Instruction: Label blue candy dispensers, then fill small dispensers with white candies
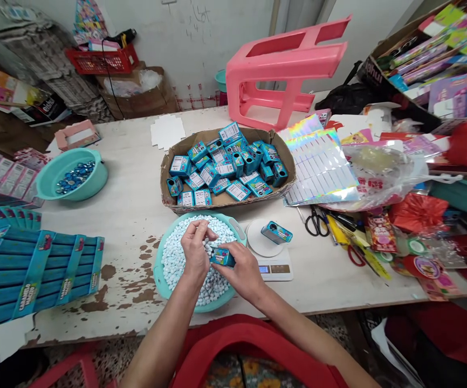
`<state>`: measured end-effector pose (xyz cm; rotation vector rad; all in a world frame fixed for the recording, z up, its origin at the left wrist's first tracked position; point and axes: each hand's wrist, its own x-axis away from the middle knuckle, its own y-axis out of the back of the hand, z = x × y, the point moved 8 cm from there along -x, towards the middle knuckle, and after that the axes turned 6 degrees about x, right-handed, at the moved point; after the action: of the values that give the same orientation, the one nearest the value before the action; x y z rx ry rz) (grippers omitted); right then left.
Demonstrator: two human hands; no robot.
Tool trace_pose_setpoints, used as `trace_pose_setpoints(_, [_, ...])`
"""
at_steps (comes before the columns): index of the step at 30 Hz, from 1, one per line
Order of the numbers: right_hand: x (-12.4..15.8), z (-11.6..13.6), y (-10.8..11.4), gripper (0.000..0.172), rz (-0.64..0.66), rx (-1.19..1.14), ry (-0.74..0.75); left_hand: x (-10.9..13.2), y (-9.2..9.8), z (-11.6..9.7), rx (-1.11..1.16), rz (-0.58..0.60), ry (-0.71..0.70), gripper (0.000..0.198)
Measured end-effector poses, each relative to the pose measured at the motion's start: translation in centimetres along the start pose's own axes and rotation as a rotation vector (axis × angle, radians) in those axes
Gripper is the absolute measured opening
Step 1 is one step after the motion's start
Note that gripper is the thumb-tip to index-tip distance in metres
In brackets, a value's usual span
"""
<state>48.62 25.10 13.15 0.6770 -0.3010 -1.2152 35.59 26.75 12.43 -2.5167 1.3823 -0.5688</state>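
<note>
Blue candy box [222, 257] is in my right hand [244, 269], pinched by thumb and fingers above the pellet basin [159, 269]. Going from the left, the stacked blue packs [51, 272] reach the counter's [132, 318] front edge, so a careless swing of my left elbow could knock some off. My left hand [195, 248] has its fingers drawn close together at the box's left end; a clumsy pour there could scatter the white pellets [177, 250], though most would probably drop back into the basin. Squeezing too hard with my right hand might crease the card. Over on the scale [280, 271], the second box [277, 233] lies across the right edge of the plate, and a bump from my right forearm could tip it off.

As for what I can't make out, the stack at far left is cut off by the picture's edge. My left fingers hide their own grip, so I cannot tell whether they hold pellets, nor how full the box is. My hands cover the basin's middle. Further right, the figures on the scale's display are too small to read with certainty.
</note>
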Motion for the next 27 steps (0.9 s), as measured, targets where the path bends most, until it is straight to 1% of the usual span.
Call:
trace_pose_setpoints(2, [-0.1,-0.2,0.2,0.035,-0.013,-0.025,-0.018,0.0,-0.2,0.0,0.003,0.007,0.006,0.017])
trace_pose_setpoints(5, [-0.1,-0.4,0.6,0.034,-0.035,-0.031,-0.028,0.0,-0.7,0.3,0.011,0.065,0.048,0.017])
trace_pose_setpoints(9, [-0.2,-0.3,0.3,0.033,-0.011,-0.094,-0.017,0.6,-1.0,0.2,0.027,0.078,0.077,0.018])
trace_pose_setpoints(12, [-0.3,-0.6,0.3,0.033,-0.039,-0.145,-0.049,1.1,-1.4,0.0,0.034,0.120,0.101,0.019])
trace_pose_setpoints(14, [-0.2,-0.8,0.5,0.034,-0.039,-0.185,-0.061,0.8,-0.9,-0.7,0.059,0.093,0.059,0.019])
trace_pose_setpoints(16, [0.2,-0.9,0.9,0.034,-0.024,-0.259,-0.072,-0.3,0.6,-1.4,0.073,0.022,-0.040,0.019])
trace_pose_setpoints(17, [0.5,-1.0,1.3,0.035,-0.016,-0.304,-0.079,-1.1,1.4,-1.5,0.043,-0.014,-0.095,0.021])
trace_pose_setpoints(18, [0.9,-1.2,1.7,0.036,-0.016,-0.346,-0.085,-1.9,2.2,-1.5,-0.038,-0.032,-0.146,0.022])
trace_pose_setpoints(19, [1.3,-1.4,2.2,0.037,-0.020,-0.377,-0.089,-2.7,2.7,-1.1,-0.173,-0.015,-0.190,0.024])
trace_pose_setpoints(20, [1.6,-1.6,2.6,0.037,-0.026,-0.394,-0.091,-3.5,2.7,-0.4,-0.352,0.041,-0.227,0.024])
trace_pose_setpoints(22, [2.3,-2.3,3.4,0.035,-0.053,-0.385,-0.099,-4.3,1.9,2.0,-0.764,0.236,-0.294,0.024])
trace_pose_setpoints(23, [2.5,-2.6,3.6,0.035,-0.065,-0.371,-0.104,-4.2,1.4,3.4,-0.953,0.335,-0.327,0.026])
trace_pose_setpoints(24, [2.7,-2.9,3.7,0.034,-0.072,-0.357,-0.107,-3.9,1.0,4.7,-1.113,0.408,-0.353,0.029])
trace_pose_setpoints(25, [2.8,-3.2,3.8,0.034,-0.078,-0.347,-0.110,-3.5,0.8,5.8,-1.246,0.447,-0.365,0.032])
trace_pose_setpoints(27, [3.0,-3.7,3.8,0.034,-0.093,-0.333,-0.113,-2.7,0.8,7.1,-1.457,0.456,-0.351,0.037])
